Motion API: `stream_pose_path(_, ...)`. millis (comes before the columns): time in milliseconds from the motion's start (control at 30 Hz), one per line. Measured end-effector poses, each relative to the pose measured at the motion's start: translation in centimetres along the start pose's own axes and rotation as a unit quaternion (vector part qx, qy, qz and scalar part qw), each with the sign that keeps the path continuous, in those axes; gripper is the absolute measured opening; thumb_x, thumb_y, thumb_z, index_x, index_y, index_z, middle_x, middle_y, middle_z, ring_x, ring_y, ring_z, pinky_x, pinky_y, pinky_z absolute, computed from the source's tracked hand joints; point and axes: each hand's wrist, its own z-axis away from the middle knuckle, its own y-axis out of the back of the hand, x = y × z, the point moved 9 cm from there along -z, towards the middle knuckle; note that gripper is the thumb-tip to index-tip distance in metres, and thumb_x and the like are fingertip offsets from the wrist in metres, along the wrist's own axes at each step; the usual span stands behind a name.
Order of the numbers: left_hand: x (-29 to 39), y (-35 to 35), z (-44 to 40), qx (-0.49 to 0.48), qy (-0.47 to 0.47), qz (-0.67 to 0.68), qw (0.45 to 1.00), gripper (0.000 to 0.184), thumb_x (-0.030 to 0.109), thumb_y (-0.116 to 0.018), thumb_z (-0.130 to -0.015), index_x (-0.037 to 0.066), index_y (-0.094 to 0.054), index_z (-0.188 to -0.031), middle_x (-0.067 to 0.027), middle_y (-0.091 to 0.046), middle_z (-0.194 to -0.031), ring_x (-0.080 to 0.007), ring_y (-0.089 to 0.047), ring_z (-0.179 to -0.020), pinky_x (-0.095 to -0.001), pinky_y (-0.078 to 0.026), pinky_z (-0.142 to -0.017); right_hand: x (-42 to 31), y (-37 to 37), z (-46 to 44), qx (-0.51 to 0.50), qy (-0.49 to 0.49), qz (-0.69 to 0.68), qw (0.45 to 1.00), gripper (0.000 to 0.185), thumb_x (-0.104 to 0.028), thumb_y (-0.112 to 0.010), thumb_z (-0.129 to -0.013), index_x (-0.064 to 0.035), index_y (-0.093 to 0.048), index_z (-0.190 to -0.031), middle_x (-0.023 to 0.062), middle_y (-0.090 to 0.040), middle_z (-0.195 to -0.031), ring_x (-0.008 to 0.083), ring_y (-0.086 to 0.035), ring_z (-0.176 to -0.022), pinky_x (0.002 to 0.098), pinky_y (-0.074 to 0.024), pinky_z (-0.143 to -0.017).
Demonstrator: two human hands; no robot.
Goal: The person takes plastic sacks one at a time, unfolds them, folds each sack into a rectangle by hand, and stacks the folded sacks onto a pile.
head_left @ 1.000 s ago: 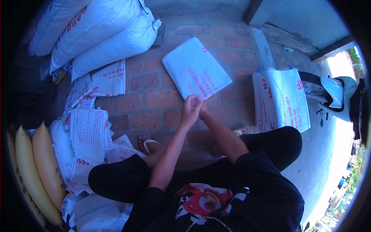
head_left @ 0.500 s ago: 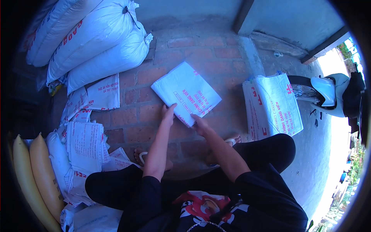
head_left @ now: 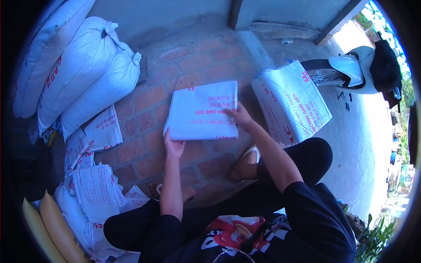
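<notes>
A folded white woven sack [head_left: 188, 107] with red print is held in front of me, above the brick floor. My left hand [head_left: 174, 144] grips its near left corner, thumb on top and fingers partly hidden beneath. At the sack's right edge, my right hand [head_left: 239, 116] is closed on it, with fingers over the printed face. To the right stands a pile of similar folded sacks [head_left: 291, 103], apart from my hands.
Full tied white sacks [head_left: 92, 74] are stacked at the far left. Folded printed sacks [head_left: 94, 188] lie in a heap nearer me, beside yellow filled bags [head_left: 61, 223]. A motorbike [head_left: 351, 72] stands beyond the right pile. My sandalled feet rest on the bricks [head_left: 149, 101].
The folded sack has turned so its edges lie nearly level, and it has shifted slightly left. My right hand has moved up along its right side. The whole view has also swung.
</notes>
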Motion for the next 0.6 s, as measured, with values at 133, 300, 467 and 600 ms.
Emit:
stream_pose_path(133,0.4,-8.0,-0.1,-0.130,-0.005,-0.064,0.989,0.039,0.030,-0.067,-0.096,0.008,-0.059,-0.128,-0.0055,-0.069,-0.119,-0.0189,-0.068,-0.103,-0.0344,-0.059,-0.078,-13.8,3.5,2.2,-0.047,0.138,0.218,0.965,0.051,-0.021,-0.071,-0.094,-0.0025,-0.050,-0.136,0.0097,-0.066,-0.115,0.0182,-0.064,-0.105,0.0363,-0.0531,-0.088)
stream_pose_path(300,0.1,-26.7,2.8,-0.252,-0.038,-0.077,0.964,0.032,0.020,-0.066,-0.098,0.006,-0.060,-0.125,-0.0059,-0.070,-0.116,-0.0161,-0.069,-0.098,-0.0280,-0.057,-0.078,-28.2,13.4,13.0,0.039,0.181,0.100,0.978,0.046,-0.023,-0.071,-0.095,-0.0004,-0.051,-0.130,0.0152,-0.068,-0.116,0.0228,-0.068,-0.105,0.0389,-0.0557,-0.093)
stream_pose_path(467,-6.4,-42.0,5.0,-0.308,-0.058,-0.214,0.925,0.042,0.024,-0.078,-0.088,0.011,-0.059,-0.123,-0.0007,-0.067,-0.112,-0.0135,-0.065,-0.098,-0.0314,-0.052,-0.077,-25.7,25.5,23.1,0.235,0.267,-0.009,0.935,0.042,-0.020,-0.069,-0.097,-0.0008,-0.051,-0.130,0.0124,-0.068,-0.118,0.0199,-0.068,-0.104,0.0371,-0.0562,-0.092)
stream_pose_path(600,-15.0,-44.3,1.3,-0.323,-0.011,-0.323,0.889,0.047,0.024,-0.080,-0.087,0.010,-0.056,-0.124,-0.0040,-0.065,-0.115,-0.0161,-0.064,-0.103,-0.0348,-0.052,-0.084,-14.3,31.2,24.3,0.292,0.226,-0.157,0.916,0.039,-0.018,-0.067,-0.098,0.0005,-0.053,-0.130,0.0119,-0.067,-0.118,0.0196,-0.068,-0.103,0.0364,-0.0564,-0.090)
